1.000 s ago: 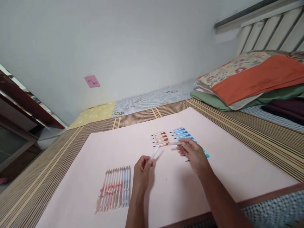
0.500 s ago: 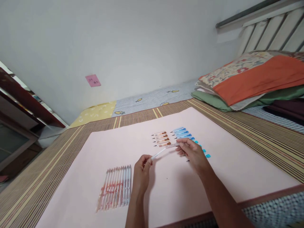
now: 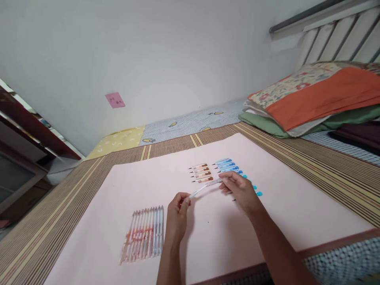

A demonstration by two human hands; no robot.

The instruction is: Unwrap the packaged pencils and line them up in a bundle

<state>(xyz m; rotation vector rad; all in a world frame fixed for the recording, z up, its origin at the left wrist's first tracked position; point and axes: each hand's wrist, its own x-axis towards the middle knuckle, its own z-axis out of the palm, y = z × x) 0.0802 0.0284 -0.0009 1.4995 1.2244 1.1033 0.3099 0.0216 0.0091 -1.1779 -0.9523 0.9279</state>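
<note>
My left hand (image 3: 179, 208) pinches the near-left end of a slim pale pen (image 3: 198, 191) between thumb and fingers. My right hand (image 3: 236, 188) is closed on its other end, a clear, pinkish printed section. The white part meets that section midway, at a slight angle; whether one slides inside the other I cannot make out. Just beyond the hands lie brown-ended pens (image 3: 202, 173) in a short column. Blue-ended pens (image 3: 227, 164) run in a second column, partly hidden under my right hand. To the left, a row of clear, reddish-printed pens (image 3: 144, 233) lies side by side.
The pens lie on a large pale pink sheet (image 3: 97, 229) over a striped mat (image 3: 59, 209). Folded orange and floral bedding (image 3: 323, 95) is piled at the right. A pink note (image 3: 115, 100) is stuck to the wall, and a white slatted headboard (image 3: 335, 39) stands back right.
My right hand has shifted very slightly left with its end of the pen. My left hand is nearly still, and the view has tilted a little.
</note>
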